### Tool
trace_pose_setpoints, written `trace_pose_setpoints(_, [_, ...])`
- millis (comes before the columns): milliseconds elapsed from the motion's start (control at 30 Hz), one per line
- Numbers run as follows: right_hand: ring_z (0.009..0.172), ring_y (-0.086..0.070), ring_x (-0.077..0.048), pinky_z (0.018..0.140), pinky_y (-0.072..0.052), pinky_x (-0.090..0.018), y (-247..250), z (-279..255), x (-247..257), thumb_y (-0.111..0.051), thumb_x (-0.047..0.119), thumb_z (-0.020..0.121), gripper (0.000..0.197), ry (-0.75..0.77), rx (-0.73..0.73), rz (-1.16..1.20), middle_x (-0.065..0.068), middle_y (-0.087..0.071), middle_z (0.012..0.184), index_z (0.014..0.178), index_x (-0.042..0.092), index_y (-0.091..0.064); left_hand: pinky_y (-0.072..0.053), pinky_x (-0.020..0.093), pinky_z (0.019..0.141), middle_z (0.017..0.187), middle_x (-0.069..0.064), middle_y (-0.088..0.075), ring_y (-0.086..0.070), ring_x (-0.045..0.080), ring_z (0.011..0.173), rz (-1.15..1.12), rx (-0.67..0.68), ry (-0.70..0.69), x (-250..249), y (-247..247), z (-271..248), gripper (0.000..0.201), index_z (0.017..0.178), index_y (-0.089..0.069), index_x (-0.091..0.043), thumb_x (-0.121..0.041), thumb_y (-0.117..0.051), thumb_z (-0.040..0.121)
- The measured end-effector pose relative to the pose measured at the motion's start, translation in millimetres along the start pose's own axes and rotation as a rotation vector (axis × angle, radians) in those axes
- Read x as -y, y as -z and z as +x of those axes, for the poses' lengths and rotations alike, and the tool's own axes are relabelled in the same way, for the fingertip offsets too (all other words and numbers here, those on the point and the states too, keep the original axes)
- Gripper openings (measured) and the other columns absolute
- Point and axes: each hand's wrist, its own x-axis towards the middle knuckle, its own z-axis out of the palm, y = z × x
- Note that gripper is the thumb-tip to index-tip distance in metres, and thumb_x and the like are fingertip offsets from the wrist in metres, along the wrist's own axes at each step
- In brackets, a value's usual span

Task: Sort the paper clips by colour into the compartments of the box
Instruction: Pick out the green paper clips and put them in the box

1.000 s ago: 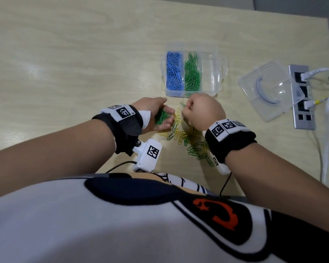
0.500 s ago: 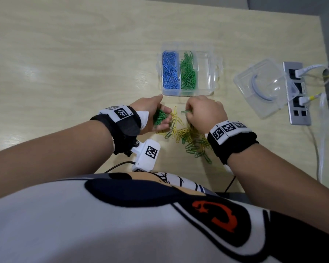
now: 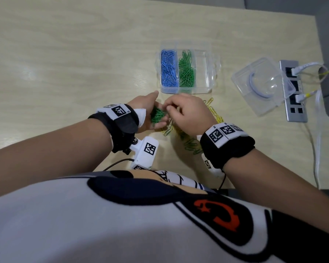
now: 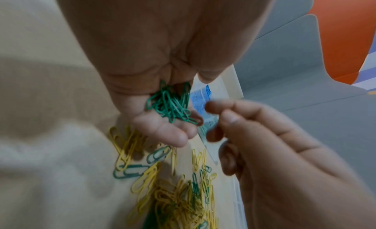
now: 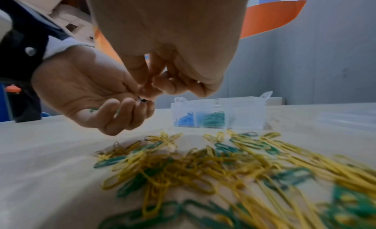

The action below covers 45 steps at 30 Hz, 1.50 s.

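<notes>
We keep our left hand (image 3: 150, 112) cupped around its green clips (image 4: 171, 105) while our right hand (image 3: 186, 112), fingertips pinched together, drops another in.

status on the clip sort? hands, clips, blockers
Left hand cups green clips. Right hand at them, grip unclear. Yellow-green pile unsorted beside box. No blockers.

- We are seeing two hands: the left hand (image 3: 148, 112) and the right hand (image 3: 188, 114).
- We are counting one compartment box (image 3: 207, 73), with three compartments.
- We are counting one clear lid (image 3: 262, 86).
- We are finding the loose paper clips (image 5: 203, 165) too many and too blurred to count.
</notes>
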Motion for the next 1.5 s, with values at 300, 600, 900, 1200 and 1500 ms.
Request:
trace_pose_setpoints(300, [0.096, -0.058, -0.02, 0.092, -0.035, -0.042, -13, -19, -20, -0.051, 0.04, 0.092, 0.019, -0.123, 0.22, -0.434, 0.005, -0.058, 0.099, 0.102, 0.027, -0.061, -0.05, 0.02, 0.05, 0.046, 0.003, -0.057, -0.052, 0.015, 0.05, 0.096, 0.01, -0.006, 3, 11, -5, 0.051, 0.078, -0.054, -0.01, -0.046, -0.028, 0.101])
trace_pose_setpoints(600, [0.096, -0.059, -0.02, 0.093, -0.036, -0.041, -8, -14, -19, -0.051, 0.032, 0.091, 0.017, -0.204, 0.191, -0.451, 0.005, -0.062, 0.104, 0.099, 0.026, -0.064, -0.05, 0.023, 0.054, 0.045, 0.003, -0.057, -0.051, 0.016, 0.052, 0.126, 0.023, 0.0, 6, 11, -7, 0.05, 0.079, -0.053, -0.01, -0.047, -0.028, 0.101])
trace_pose_setpoints(900, [0.085, -0.058, -0.019, 0.09, -0.035, -0.039, -2, -15, -14, -0.051, 0.03, 0.088, 0.014, -0.172, 0.117, -0.401, 0.007, -0.058, 0.09, 0.091, 0.023, -0.063, -0.051, 0.025, 0.058, 0.058, 0.008, -0.06, -0.053, 0.016, 0.055, 0.139, 0.039, 0.006, 6, 7, -8, 0.054, 0.081, -0.058, -0.006, -0.046, -0.026, 0.101])
trace_pose_setpoints(1200, [0.077, -0.057, -0.016, 0.081, -0.04, -0.037, -10, -18, 8, -0.057, 0.027, 0.083, 0.011, 0.117, 0.032, -0.137, 0.01, -0.051, 0.076, 0.091, 0.024, -0.065, -0.053, 0.025, 0.046, 0.078, 0.015, -0.06, -0.06, 0.024, 0.065, 0.103, 0.024, 0.022, 4, 8, -5, 0.048, 0.082, -0.058, -0.003, -0.043, -0.037, 0.099])
trace_pose_setpoints(1500, [0.058, -0.06, -0.025, 0.065, -0.04, -0.034, -26, -26, -3, -0.067, 0.021, 0.075, 0.01, 0.123, 0.226, -0.529, -0.001, -0.06, 0.065, 0.067, 0.017, -0.065, -0.045, 0.02, 0.05, 0.07, 0.007, -0.056, -0.051, 0.016, 0.056, 0.063, -0.016, 0.01, -1, 17, -5, 0.047, 0.079, -0.051, -0.01, -0.043, -0.025, 0.102])
